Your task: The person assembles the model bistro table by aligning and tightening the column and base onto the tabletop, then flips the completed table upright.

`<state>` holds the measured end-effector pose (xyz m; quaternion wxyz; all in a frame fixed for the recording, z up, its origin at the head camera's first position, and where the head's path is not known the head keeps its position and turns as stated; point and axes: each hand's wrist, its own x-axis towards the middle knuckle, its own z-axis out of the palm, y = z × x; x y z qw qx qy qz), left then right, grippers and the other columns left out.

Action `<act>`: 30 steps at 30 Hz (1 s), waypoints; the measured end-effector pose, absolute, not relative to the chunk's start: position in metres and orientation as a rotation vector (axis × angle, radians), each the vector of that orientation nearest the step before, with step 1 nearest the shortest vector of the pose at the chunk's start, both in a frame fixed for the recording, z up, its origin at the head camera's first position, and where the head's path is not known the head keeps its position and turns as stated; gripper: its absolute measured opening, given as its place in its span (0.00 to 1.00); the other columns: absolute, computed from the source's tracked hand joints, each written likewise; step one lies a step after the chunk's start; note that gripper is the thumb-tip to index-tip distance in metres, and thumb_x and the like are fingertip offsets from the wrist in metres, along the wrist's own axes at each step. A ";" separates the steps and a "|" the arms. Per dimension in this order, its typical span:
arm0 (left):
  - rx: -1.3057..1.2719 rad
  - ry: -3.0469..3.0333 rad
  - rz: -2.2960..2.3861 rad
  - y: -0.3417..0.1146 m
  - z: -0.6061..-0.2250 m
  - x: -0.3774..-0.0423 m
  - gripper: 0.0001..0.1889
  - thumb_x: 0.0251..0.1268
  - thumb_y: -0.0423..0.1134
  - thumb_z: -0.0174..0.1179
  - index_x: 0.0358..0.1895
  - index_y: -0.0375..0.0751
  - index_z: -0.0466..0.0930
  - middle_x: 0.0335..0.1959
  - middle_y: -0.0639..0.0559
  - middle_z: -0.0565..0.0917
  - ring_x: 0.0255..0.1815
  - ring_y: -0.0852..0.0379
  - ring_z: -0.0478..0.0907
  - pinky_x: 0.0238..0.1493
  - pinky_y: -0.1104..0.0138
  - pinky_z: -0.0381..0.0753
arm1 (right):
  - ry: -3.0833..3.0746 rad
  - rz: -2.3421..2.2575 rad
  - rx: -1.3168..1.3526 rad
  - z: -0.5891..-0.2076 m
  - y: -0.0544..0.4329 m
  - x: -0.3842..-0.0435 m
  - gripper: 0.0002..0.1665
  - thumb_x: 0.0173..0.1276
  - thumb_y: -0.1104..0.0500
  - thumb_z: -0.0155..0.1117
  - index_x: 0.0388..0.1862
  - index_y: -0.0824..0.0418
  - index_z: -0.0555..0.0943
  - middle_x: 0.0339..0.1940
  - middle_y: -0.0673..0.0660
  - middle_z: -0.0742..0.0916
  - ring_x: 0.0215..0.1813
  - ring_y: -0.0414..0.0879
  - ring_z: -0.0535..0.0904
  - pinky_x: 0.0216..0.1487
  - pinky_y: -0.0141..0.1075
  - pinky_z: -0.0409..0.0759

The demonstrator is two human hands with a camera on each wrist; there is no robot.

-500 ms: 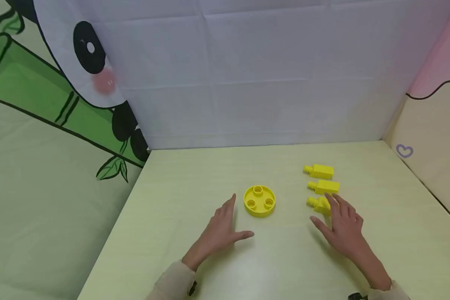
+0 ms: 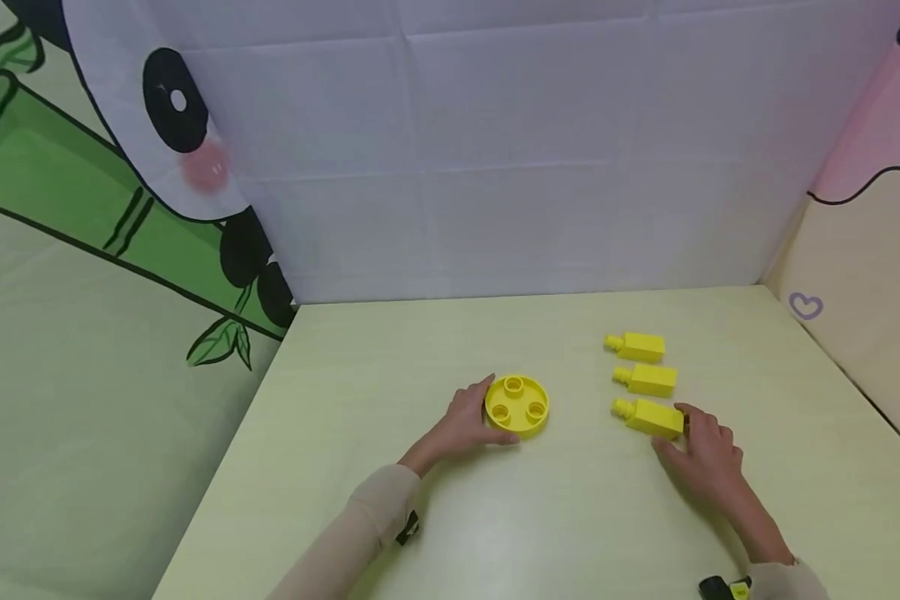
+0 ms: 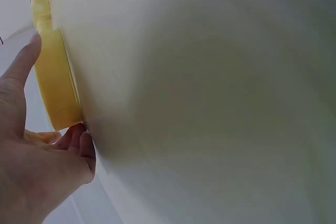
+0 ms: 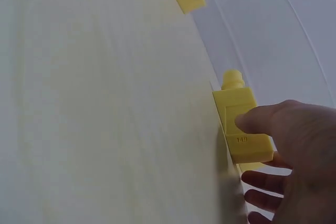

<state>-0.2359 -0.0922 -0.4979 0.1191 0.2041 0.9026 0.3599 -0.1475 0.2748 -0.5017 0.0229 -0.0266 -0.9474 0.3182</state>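
A shallow yellow round base [image 2: 518,402] with three raised ring sockets lies flat on the table. At its left side, my left hand [image 2: 461,423] holds the rim between thumb and fingers; the left wrist view shows them on the outer wall [image 3: 55,80]. To the right, three yellow bottle-shaped pieces with narrow necks lie in a column, necks pointing left. My right hand [image 2: 708,462] grips the nearest bottle-shaped piece [image 2: 654,418] by its wide end. In the right wrist view the thumb lies across that piece's face [image 4: 236,100], with other fingers partly hidden behind.
The middle bottle-shaped piece [image 2: 648,381] and the farthest one [image 2: 641,347] lie just beyond the gripped piece. A pale wood-look table [image 2: 390,358] carries everything. White cloth [image 2: 525,167] hangs along its back edge, and printed cloth borders both sides.
My left hand has moved forward and right onto the round base. My right hand has shifted back and right, from over the nearest bottle-shaped piece to its wide end.
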 end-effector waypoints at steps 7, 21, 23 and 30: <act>0.620 2.670 0.990 -0.092 -0.499 -0.235 0.57 0.55 0.57 0.78 0.81 0.36 0.55 0.75 0.38 0.67 0.69 0.40 0.63 0.71 0.47 0.63 | -2.927 0.947 -0.061 -0.500 0.278 -0.150 0.33 0.74 0.55 0.66 0.65 0.78 0.68 0.56 0.78 0.76 0.56 0.74 0.66 0.49 0.67 0.66; 0.627 2.676 0.991 -0.095 -0.498 -0.237 0.57 0.56 0.59 0.77 0.82 0.37 0.55 0.76 0.40 0.67 0.70 0.42 0.63 0.71 0.48 0.64 | -2.709 1.054 0.209 -0.458 0.231 -0.163 0.26 0.68 0.53 0.74 0.52 0.73 0.79 0.45 0.66 0.84 0.53 0.67 0.76 0.54 0.68 0.60; 0.625 2.675 0.987 -0.095 -0.499 -0.237 0.57 0.56 0.59 0.77 0.82 0.37 0.55 0.76 0.40 0.67 0.70 0.42 0.63 0.71 0.48 0.64 | -2.699 1.062 0.271 -0.451 0.220 -0.169 0.25 0.67 0.53 0.74 0.52 0.71 0.80 0.44 0.63 0.84 0.53 0.65 0.77 0.55 0.67 0.60; 0.629 2.676 0.994 -0.096 -0.502 -0.238 0.57 0.56 0.59 0.77 0.82 0.38 0.55 0.76 0.40 0.68 0.70 0.42 0.63 0.71 0.48 0.64 | -2.734 0.973 0.481 -0.435 0.190 -0.189 0.22 0.66 0.52 0.76 0.50 0.65 0.82 0.43 0.57 0.84 0.49 0.60 0.77 0.52 0.58 0.65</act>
